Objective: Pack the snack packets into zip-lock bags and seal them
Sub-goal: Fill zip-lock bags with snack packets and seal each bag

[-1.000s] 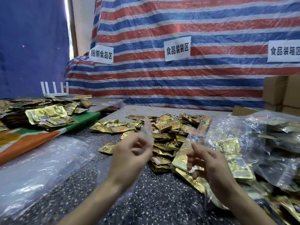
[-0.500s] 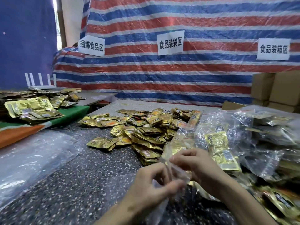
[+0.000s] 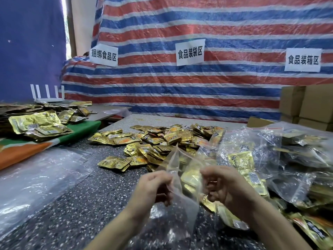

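Fingers of our left hand (image 3: 155, 186) and right hand (image 3: 228, 188) curl onto the mouth of a clear zip-lock bag (image 3: 180, 210), each pinching one side, with the bag held between them over the speckled table (image 3: 81, 204). We see the loose pile of gold snack packets (image 3: 162, 139) at twelve o'clock from our hands. Packed clear bags (image 3: 288, 159) are heaped at three o'clock.

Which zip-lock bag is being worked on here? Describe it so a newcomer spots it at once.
On the speckled table, just nearer than the loose pile of gold packets, the left hand and right hand pinch one clear zip-lock bag between them. Unlike the filled bags heaped at right, it is lifted and looks empty.
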{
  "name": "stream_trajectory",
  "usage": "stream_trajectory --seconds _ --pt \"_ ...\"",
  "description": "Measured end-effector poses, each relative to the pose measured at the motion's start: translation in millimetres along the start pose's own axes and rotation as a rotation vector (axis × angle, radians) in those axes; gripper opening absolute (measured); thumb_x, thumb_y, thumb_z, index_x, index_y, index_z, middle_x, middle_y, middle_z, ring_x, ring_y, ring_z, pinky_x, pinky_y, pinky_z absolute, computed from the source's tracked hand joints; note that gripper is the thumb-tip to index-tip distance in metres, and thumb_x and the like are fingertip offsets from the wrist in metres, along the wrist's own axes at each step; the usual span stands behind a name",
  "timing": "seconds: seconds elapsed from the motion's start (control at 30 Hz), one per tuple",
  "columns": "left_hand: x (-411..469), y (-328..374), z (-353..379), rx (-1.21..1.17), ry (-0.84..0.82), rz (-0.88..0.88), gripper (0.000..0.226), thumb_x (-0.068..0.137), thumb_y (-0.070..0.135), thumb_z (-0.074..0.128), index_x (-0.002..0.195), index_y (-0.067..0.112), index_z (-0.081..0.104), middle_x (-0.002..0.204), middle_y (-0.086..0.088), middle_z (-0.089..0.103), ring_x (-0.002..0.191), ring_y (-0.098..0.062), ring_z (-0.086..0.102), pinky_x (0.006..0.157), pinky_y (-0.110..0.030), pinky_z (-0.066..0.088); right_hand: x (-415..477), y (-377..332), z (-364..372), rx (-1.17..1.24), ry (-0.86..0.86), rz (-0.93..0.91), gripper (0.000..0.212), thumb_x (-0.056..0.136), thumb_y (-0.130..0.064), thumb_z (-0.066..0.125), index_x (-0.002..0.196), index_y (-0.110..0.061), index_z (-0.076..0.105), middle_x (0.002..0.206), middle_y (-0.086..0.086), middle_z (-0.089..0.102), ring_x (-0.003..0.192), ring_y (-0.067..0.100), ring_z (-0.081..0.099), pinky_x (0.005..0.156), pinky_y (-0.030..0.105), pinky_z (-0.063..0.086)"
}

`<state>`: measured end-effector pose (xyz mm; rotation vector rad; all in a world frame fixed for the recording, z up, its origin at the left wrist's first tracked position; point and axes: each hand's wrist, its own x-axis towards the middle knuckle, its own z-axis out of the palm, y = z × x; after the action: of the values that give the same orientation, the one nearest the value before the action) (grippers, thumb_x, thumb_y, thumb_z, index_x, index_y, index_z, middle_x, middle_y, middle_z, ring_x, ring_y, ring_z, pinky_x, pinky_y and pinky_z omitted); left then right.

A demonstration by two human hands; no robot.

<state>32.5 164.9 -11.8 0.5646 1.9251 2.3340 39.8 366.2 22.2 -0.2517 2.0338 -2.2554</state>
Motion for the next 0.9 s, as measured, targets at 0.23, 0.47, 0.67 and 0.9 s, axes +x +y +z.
stream_trajectory --seconds 0.23,0.47,0.67,0.9 --pt "-0.1 13.6 -20.0 -0.014 0.213 0.15 0.035 0.072 0.026 0.064 0.066 -0.008 0.061 0.048 0.0 0.047 0.044 -0.013 0.041 0.046 -0.019 0.041 0.2 0.9 -5.0 -0.038 0.226 -0.168 0.013 0.064 -0.015 0.068 0.054 -0.019 0.061 0.059 0.007 0.052 0.049 0.015 0.044 0.041 0.024 0.035" --pt "-1.8 38.9 -6.5 -0.09 0.054 -0.004 0.021 0.065 0.022 0.072 0.064 0.008 0.057 0.05 -0.001 0.041 0.042 -0.013 0.035 0.044 -0.023 0.034 -3.9 3.5 0.9 -0.177 0.093 -0.567 0.027 0.072 -0.031 0.064 0.097 -0.026 0.073 0.131 -0.008 0.065 0.124 0.012 0.058 0.097 0.043 0.043" --pt "7.2 55.6 1.1 -0.162 -0.341 -0.45 0.022 0.063 0.018 0.069 0.077 0.005 0.06 0.056 -0.003 0.049 0.044 -0.013 0.045 0.04 -0.021 0.041 -6.5 -1.5 -4.0 -0.076 -0.229 -0.473 0.054 0.064 -0.015 0.066 0.117 -0.019 0.068 0.145 0.002 0.056 0.136 0.027 0.05 0.104 0.055 0.046" --pt "41.0 39.6 -7.4 -0.029 -0.284 -0.391 0.033 0.066 0.029 0.082 0.081 0.003 0.069 0.075 -0.009 0.066 0.059 -0.017 0.06 0.066 -0.028 0.052 -12.6 -12.4 -11.9 -0.129 -0.268 -0.358 0.022 0.074 -0.029 0.084 0.083 -0.011 0.074 0.122 0.016 0.069 0.099 0.027 0.071 0.082 0.037 0.058"
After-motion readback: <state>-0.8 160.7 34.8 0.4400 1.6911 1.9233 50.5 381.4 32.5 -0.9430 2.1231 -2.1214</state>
